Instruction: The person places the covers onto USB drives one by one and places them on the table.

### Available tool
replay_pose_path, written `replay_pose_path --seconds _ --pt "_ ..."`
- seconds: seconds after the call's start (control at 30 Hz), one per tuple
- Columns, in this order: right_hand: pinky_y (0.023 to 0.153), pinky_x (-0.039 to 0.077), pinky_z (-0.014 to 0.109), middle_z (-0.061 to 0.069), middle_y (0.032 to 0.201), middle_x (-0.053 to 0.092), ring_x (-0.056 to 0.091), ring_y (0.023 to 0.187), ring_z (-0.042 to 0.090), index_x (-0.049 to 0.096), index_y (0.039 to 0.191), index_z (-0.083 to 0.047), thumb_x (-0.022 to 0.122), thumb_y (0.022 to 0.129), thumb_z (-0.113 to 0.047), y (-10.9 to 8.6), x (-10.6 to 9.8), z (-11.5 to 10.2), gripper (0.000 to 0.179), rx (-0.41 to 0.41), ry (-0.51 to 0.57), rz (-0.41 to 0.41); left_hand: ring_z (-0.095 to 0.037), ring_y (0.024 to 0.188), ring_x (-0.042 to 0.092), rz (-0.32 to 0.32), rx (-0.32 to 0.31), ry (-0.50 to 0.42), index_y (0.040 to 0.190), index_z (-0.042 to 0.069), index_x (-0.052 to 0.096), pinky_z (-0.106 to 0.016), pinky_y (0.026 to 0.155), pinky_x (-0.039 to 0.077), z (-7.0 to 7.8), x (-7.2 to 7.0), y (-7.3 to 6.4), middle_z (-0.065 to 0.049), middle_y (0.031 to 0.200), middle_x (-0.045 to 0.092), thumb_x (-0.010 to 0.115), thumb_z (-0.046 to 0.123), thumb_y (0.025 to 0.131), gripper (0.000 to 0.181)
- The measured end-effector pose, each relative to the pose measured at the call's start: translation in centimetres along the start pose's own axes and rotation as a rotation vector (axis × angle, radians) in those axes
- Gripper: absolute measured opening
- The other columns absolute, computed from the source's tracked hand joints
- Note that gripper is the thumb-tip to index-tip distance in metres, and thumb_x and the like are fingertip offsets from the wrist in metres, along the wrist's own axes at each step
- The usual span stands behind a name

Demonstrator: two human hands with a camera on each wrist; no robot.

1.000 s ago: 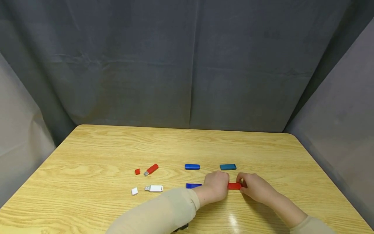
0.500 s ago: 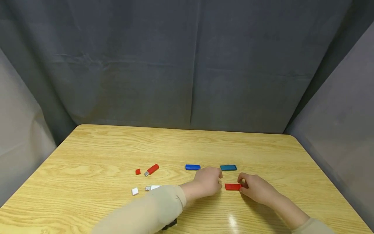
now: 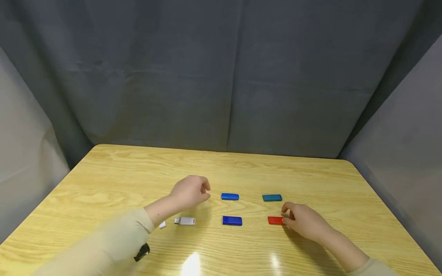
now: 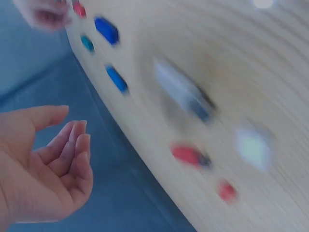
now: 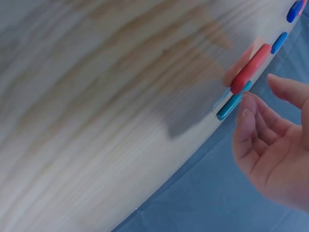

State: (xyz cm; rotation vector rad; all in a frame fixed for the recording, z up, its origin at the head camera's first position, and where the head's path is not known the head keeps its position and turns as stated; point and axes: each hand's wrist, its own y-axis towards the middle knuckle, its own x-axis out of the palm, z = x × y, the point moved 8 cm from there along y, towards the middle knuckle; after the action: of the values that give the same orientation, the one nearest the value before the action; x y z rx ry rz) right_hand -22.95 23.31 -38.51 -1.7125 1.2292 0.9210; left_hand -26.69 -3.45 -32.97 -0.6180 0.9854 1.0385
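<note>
My left hand [image 3: 189, 191] hovers over the left half of the table, thumb and fingers apart with nothing between them. Under its forearm, the uncapped red USB stick [image 4: 186, 153] and its small red cap [image 4: 227, 191] are hidden from the head view but appear, blurred, in the left wrist view. Close by lie a white USB stick [image 3: 186, 221], plug bare, and a white cap [image 3: 162, 225], partly covered by the sleeve. On the right, my right hand [image 3: 305, 222] has its fingertips at the right end of a flat red USB stick [image 3: 275, 220], thumb and fingers spread.
Two blue sticks [image 3: 232, 220] [image 3: 230, 196] lie mid-table, one behind the other. A teal stick [image 3: 272, 197] sits behind the red one. Something black [image 3: 142, 252] shows beneath the left sleeve. Dark curtain [image 3: 172, 76] hangs behind the table's far edge.
My left hand has drawn away from the flat red stick and swung far left, uncovering the front blue stick and covering the uncapped red one. My right hand has stayed in place.
</note>
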Motion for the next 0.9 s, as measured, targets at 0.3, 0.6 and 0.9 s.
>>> replay_pose_path --seconds 0.3,0.6,0.9 --pt "0.048 0.031 0.024 0.0 0.058 0.051 0.042 0.05 0.013 0.061 0.102 -0.005 0.063 0.087 -0.014 0.1 -0.4 -0.2 0.017 -0.025 0.008 0.01 -0.015 0.066 0.051 -0.079 -0.219 0.071 0.086 0.004 0.062 -0.029 0.06 0.042 -9.0 -1.6 -1.8 -0.004 0.083 0.062 0.065 0.013 0.082 0.01" --pt "0.047 0.03 0.023 0.0 0.058 0.047 0.038 0.049 0.012 0.061 0.102 -0.006 0.063 0.087 -0.014 -0.4 -0.7 -0.1 0.017 -0.021 -0.005 0.009 -0.014 0.066 0.048 -0.088 -0.25 0.009 0.077 0.008 0.058 -0.027 0.061 0.038 -10.5 0.2 -1.7 -0.002 0.076 0.058 0.069 0.017 0.081 0.015" --pt "0.048 0.027 0.023 0.0 0.056 0.046 0.035 0.049 0.011 0.063 0.102 -0.006 0.065 0.086 -0.015 0.2 -1.0 -1.4 0.018 -0.017 -0.063 0.027 -0.014 0.062 0.043 -0.075 -0.267 -0.027 0.071 0.009 0.053 -0.026 0.058 0.033 -10.7 0.9 -1.6 -0.001 0.067 0.05 0.07 0.014 0.08 0.02"
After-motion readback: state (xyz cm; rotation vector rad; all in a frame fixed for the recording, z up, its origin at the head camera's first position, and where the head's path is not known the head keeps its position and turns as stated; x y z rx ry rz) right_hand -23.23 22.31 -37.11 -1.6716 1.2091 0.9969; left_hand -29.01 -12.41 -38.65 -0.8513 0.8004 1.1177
